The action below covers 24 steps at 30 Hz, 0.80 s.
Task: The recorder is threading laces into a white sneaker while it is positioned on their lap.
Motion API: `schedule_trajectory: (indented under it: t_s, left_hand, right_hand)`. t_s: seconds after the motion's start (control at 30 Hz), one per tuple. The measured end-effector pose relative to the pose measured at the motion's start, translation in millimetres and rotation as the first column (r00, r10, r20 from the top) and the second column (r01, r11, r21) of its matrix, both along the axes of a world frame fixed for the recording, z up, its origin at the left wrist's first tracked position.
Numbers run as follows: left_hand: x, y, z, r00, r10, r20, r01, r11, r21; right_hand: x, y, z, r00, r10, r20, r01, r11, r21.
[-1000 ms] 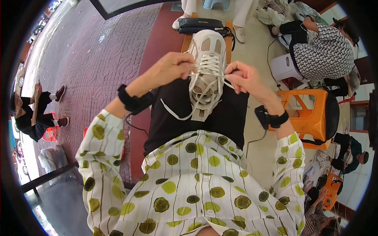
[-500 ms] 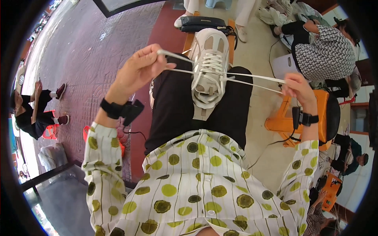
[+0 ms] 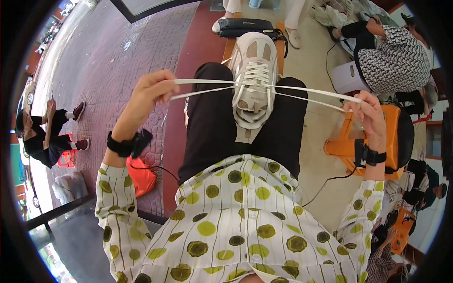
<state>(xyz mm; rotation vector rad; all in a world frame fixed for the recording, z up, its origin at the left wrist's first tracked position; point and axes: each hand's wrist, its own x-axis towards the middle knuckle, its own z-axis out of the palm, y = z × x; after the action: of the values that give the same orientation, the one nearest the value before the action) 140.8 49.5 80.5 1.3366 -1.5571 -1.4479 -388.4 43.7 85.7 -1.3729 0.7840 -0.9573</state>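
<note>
A white and beige sneaker rests between my knees, its toe pointing away from me. White shoelaces run from its eyelets out to both sides, pulled nearly straight. On the left, my left hand is closed on two strands of lace, which leave the fingers toward the shoe. Over on the right, my right hand pinches two more strands between thumb and fingers. Each wrist wears a black strap with a small device. Both hands are well apart from the shoe itself.
A wooden bench lies under the shoe, with a black bag beyond its toe. At my right stands an orange stool with a black top. A red bag is on the paving at my left. Other people sit on both sides.
Both hands have moved outward, the left further left and slightly nearer, the right further right. The lace strands between hands and shoe have grown longer.
</note>
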Motion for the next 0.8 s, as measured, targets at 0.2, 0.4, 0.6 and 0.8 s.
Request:
schedule_trajectory:
  t_s: [0.2,0.4,0.6,0.8]
  left_hand:
    - [-22.2,17.0,3.6,0.846,-0.076,-0.527,0.057,0.997,-0.053]
    - [-9.4,19.5,18.6,0.903,0.250,0.350,-0.038,0.856,-0.515]
    - [-0.2,28.8,5.6,0.979,0.060,-0.197,-0.106,0.966,-0.237]
    - [-15.7,35.3,21.1,0.964,-0.261,0.048,0.241,0.938,0.249]
  right_hand:
    - [16.1,8.4,29.7,0.967,0.042,-0.250,-0.026,0.997,0.066]
    - [22.7,4.4,41.0,0.723,-0.132,-0.678,0.061,0.990,-0.127]
    - [31.4,-6.7,28.1,0.913,-0.222,-0.342,0.192,0.974,-0.122]
    - [47.4,-14.0,-0.9,0.573,-0.257,-0.779,0.015,0.953,-0.303]
